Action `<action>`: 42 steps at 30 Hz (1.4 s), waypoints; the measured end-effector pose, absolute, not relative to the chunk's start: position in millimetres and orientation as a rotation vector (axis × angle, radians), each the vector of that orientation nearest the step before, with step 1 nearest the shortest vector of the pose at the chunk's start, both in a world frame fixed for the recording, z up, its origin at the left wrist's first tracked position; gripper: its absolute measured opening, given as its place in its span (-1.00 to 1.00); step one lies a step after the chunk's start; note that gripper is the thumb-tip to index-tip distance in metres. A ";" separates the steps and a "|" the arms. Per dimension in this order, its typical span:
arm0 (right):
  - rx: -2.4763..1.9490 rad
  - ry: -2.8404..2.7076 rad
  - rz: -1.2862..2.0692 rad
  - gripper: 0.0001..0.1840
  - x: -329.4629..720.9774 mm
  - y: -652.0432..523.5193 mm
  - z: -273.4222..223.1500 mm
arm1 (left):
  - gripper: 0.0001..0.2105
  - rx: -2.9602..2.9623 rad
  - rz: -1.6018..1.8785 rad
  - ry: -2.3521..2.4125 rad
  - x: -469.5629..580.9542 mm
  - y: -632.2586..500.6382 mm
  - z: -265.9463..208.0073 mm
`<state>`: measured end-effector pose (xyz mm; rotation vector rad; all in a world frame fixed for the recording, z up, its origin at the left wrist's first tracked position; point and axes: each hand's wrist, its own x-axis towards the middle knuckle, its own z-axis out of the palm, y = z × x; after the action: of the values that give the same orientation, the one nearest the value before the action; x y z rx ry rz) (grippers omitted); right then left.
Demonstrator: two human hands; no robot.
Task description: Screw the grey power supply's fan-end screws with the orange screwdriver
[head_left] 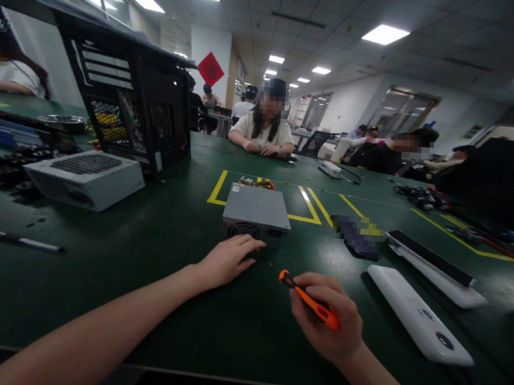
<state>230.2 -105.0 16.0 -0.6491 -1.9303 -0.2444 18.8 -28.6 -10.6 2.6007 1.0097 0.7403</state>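
Note:
A grey computer power supply (258, 207) stands on the green table in front of me, its fan grille and socket facing me and a bundle of coloured cables behind it. My left hand (230, 258) is at its lower front, fingers and thumb drawn together near the screwdriver's tip. Whatever lies between those fingertips is too small to make out. In my right hand (330, 315) is an orange and black screwdriver (308, 301), gripped by its handle. Its thin shaft points up and left toward my left fingertips.
At the left are a second power supply (86, 177), an open black computer case (131, 96) and a pen-like tool (22, 240). On the right lie a blurred dark phone (357, 236) and two white devices, one a long white device (420, 315). A person (263, 122) sits across the table.

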 end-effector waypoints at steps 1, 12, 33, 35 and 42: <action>-0.640 -1.971 -0.324 -0.78 235.1 -107.2 16.3 | -0.59 2.578 0.735 1.023 18.8 -28.5 -11.0; -0.459 -2.056 -0.818 -0.76 267.5 -94.3 10.9 | -0.64 2.464 0.640 0.967 18.3 -27.9 -13.5; -0.619 -2.034 -0.632 -0.76 263.0 -88.4 4.1 | -0.64 2.467 0.629 0.965 17.5 -28.6 -9.9; -0.655 -2.003 -0.520 -0.75 261.6 -89.1 3.0 | -0.64 2.474 0.626 0.966 17.6 -28.9 -9.2; -0.639 -2.088 -0.384 -0.82 262.7 -96.4 2.6 | -0.65 2.480 0.635 0.955 17.8 -27.6 -12.1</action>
<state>262.7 -96.4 2.6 -0.6388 -2.0882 -0.3845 17.8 -27.6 -12.1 2.4804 0.9548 0.6350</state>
